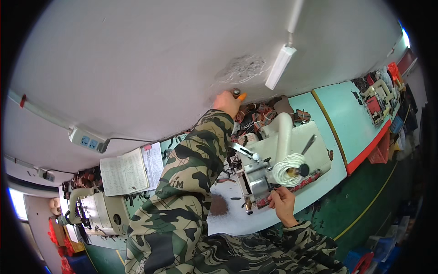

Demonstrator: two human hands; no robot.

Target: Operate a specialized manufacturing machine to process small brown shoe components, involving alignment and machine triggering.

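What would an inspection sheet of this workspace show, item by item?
Surface: pale tabletop, brown patch.
Job's things: cream sewing-type machine, coiled white cord at its arm.
Clutter: brown bundles behind the machine; open notebook further left.
Grippers: left hand at the wall beside a round metal piece; right hand at the machine's front; grips unclear.
Cables: black cable plugged into white power strip.
Surroundings: grey wall with flaking patch; green floor.

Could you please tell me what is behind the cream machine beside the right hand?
Brown and reddish bundles lie behind the cream machine; its body hides whatever lies lower.
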